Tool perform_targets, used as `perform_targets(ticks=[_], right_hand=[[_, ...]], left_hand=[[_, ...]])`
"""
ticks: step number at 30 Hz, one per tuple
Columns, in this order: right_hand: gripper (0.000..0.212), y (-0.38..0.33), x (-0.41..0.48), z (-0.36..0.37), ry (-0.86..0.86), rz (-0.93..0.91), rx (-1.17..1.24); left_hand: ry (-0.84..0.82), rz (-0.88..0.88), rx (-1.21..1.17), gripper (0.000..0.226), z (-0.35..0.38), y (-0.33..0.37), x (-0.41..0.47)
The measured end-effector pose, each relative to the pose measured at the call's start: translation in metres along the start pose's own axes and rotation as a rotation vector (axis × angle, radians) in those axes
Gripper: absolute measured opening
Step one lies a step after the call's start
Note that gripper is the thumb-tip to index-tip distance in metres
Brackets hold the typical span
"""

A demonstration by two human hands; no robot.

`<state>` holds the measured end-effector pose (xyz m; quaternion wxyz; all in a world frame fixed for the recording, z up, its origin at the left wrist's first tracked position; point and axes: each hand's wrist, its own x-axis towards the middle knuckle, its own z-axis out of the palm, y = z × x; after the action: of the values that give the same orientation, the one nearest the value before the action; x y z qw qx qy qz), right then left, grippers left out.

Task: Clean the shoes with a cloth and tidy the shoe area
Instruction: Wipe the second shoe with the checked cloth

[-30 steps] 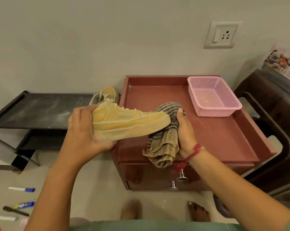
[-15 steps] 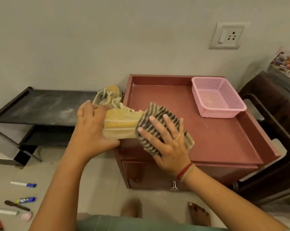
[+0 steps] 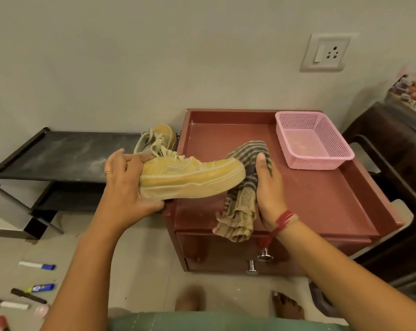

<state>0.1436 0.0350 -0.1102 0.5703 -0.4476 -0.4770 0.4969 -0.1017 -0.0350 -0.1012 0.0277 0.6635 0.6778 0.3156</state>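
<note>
Now the left hand (image 3: 128, 187) grips the heel of a yellow shoe (image 3: 192, 177), held sideways over the edge of the red cabinet (image 3: 321, 206). The right hand (image 3: 270, 194) holds a striped cloth (image 3: 241, 206) against the shoe's toe. A second shoe (image 3: 160, 137) sits on the black rack (image 3: 66, 154). A pink basket (image 3: 317, 161) sits on the cabinet.

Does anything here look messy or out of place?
Yes. Several markers lie scattered on the floor at lower left, and the black shoe rack is streaked with pale dust.
</note>
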Motion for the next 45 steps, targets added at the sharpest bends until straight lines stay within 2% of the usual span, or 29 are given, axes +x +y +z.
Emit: perform_targets(ticks=[2,4,6,7,9,11,14,17,19,21,22,23,24,25,27,29,31,33,34,36,39,41,43,45], right_hand=[[0.036,-0.005,-0.013,-0.006,0.019,-0.275,-0.176],[0.041,-0.007,-0.026,-0.008,-0.143,-0.682,-0.456],[0.046,-0.002,-0.030,-0.010,-0.347,-1.102,-0.943],[0.049,0.005,-0.029,-0.011,-0.421,-1.243,-1.155],[0.059,0.016,-0.022,-0.012,-0.466,-1.330,-1.338],[0.052,0.021,-0.012,-0.011,-0.433,-1.252,-1.224],[0.040,0.021,-0.006,-0.006,-0.397,-0.940,-0.853],[0.032,0.016,-0.004,0.004,-0.363,-0.520,-0.447],[0.028,0.007,0.001,0.005,-0.285,-0.139,-0.095],[0.040,0.000,0.006,-0.003,-0.247,0.334,0.189],[0.045,0.000,0.006,-0.008,-0.220,0.500,0.294],[0.046,0.000,0.004,-0.009,-0.152,0.565,0.356],[0.046,0.001,0.001,-0.008,-0.074,0.514,0.368],[0.046,0.000,-0.002,-0.007,-0.008,0.363,0.316],[0.039,-0.008,-0.011,-0.002,0.033,-0.099,0.117],[0.033,-0.014,-0.021,0.000,-0.156,-0.571,-0.108],[0.040,-0.005,-0.025,-0.001,-0.400,-0.952,-0.575],[0.043,0.010,-0.021,-0.004,-0.443,-1.153,-0.957],[0.043,0.017,-0.017,-0.005,-0.425,-1.137,-0.982],[0.042,0.021,-0.011,-0.001,-0.379,-0.956,-0.768],[0.031,0.011,-0.008,0.007,-0.298,-0.506,-0.209],[0.026,0.004,-0.002,0.005,-0.281,-0.184,0.022],[0.027,0.001,0.003,0.001,-0.306,-0.061,-0.087],[0.024,0.007,0.005,-0.005,-0.224,-0.204,-0.313]], left_hand=[[0.003,0.024,0.017,0.095,0.000,0.000,0.000],[-0.005,0.027,0.019,0.093,0.000,-0.001,0.001],[-0.009,0.034,-0.002,0.092,0.000,-0.003,0.001],[-0.003,0.048,-0.008,0.091,0.000,-0.005,0.002],[0.016,0.074,-0.008,0.089,0.000,-0.009,0.000],[0.027,0.076,-0.025,0.087,0.001,-0.013,-0.002],[0.045,0.076,-0.033,0.086,0.003,-0.016,-0.003],[0.055,0.076,-0.026,0.085,0.003,-0.013,-0.001],[0.054,0.078,-0.022,0.085,0.003,-0.012,-0.001],[0.045,0.064,-0.034,0.087,0.003,-0.014,-0.004],[0.042,0.051,-0.046,0.088,0.003,-0.015,-0.005],[0.041,0.039,-0.060,0.090,0.004,-0.016,-0.006],[0.041,0.030,-0.070,0.091,0.004,-0.017,-0.007],[0.043,0.024,-0.076,0.093,0.004,-0.017,-0.007],[0.042,0.009,-0.093,0.095,0.005,-0.017,-0.006],[0.042,-0.017,-0.110,0.100,0.005,-0.017,-0.006],[0.044,-0.033,-0.119,0.106,0.005,-0.019,-0.006],[0.049,-0.017,-0.124,0.101,0.005,-0.021,-0.006],[0.055,0.000,-0.122,0.098,0.006,-0.021,-0.006],[0.072,0.024,-0.122,0.094,0.006,-0.021,-0.006],[0.088,0.027,-0.126,0.092,0.006,-0.020,-0.007],[0.081,0.027,-0.119,0.093,0.006,-0.020,-0.007],[0.069,0.019,-0.102,0.095,0.006,-0.019,-0.008],[0.060,-0.004,-0.075,0.096,0.004,-0.015,-0.008]])
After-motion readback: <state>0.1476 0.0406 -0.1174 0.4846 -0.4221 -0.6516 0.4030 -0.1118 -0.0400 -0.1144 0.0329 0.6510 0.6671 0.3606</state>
